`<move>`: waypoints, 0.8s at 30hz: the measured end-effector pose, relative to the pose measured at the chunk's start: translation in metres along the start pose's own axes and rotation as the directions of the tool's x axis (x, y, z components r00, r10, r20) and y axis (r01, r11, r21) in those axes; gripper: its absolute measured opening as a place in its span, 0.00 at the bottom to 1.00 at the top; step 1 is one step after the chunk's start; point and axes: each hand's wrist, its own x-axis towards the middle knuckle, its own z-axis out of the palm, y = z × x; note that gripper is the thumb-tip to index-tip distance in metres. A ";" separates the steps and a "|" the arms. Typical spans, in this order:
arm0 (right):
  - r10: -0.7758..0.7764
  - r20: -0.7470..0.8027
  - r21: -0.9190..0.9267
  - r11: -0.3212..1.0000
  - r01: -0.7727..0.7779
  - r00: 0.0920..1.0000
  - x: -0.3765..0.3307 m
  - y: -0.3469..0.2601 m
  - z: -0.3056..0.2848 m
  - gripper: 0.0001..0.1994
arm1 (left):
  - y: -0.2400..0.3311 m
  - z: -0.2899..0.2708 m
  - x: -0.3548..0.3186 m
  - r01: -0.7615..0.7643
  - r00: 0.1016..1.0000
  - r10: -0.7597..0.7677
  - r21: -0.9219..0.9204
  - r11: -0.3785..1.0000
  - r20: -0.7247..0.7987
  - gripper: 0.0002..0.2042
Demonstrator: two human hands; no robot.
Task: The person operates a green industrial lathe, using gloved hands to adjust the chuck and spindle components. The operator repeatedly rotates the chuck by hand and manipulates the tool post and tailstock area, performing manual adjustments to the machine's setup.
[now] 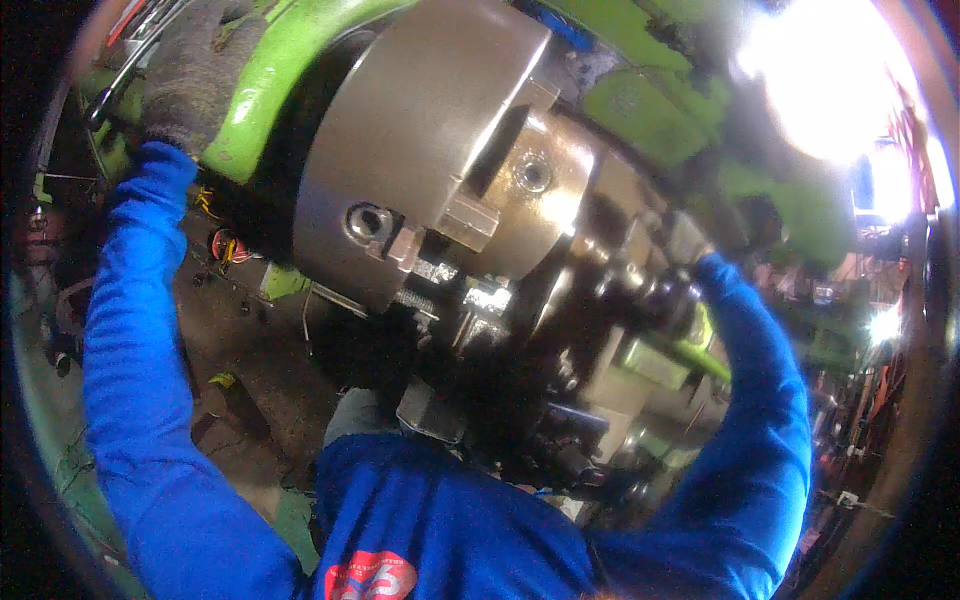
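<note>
A large steel lathe chuck (410, 130) with stepped jaws (470, 220) fills the middle of the view. A shiny round metal piece (545, 180) sits against its right face, among the jaws. My left hand (190, 85), in a dark, dirty work glove, rests by the curved green machine housing (255, 110) at the upper left; its fingers do not show clearly. My right hand (687, 237), in a pale glove, reaches to the metal parts right of the chuck. Blur and shadow hide its fingers and whatever they touch.
Below the chuck are a dark tool carriage (570, 430) and a metal block (430, 413). A green bar (700, 360) lies under my right forearm. Coloured wires (230, 247) hang by my left forearm. A glaring lamp (820, 80) washes out the upper right.
</note>
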 end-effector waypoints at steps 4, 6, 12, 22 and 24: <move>0.130 0.129 -0.157 0.982 -0.109 0.983 0.015 0.011 -0.011 0.29 | -0.069 0.066 0.018 -0.401 0.894 0.310 -0.268 0.876 -0.324 0.09; 0.129 0.156 -0.197 0.976 -0.097 0.979 0.025 0.017 -0.012 0.31 | -0.057 0.039 0.004 -0.336 0.903 0.260 -0.184 0.924 -0.344 0.09; 0.250 0.030 0.119 0.960 -0.252 0.968 0.004 0.019 0.006 0.33 | -0.039 0.022 -0.005 -0.316 0.901 0.235 -0.177 0.932 -0.365 0.09; 0.202 0.033 0.028 0.979 -0.203 0.979 -0.006 0.019 0.003 0.30 | -0.051 0.043 0.004 -0.453 0.816 0.312 -0.202 0.868 -0.486 0.09; 0.077 0.024 -0.107 0.991 -0.074 0.997 -0.006 0.012 0.000 0.31 | -0.049 0.044 0.003 -0.406 0.833 0.287 -0.169 0.898 -0.473 0.09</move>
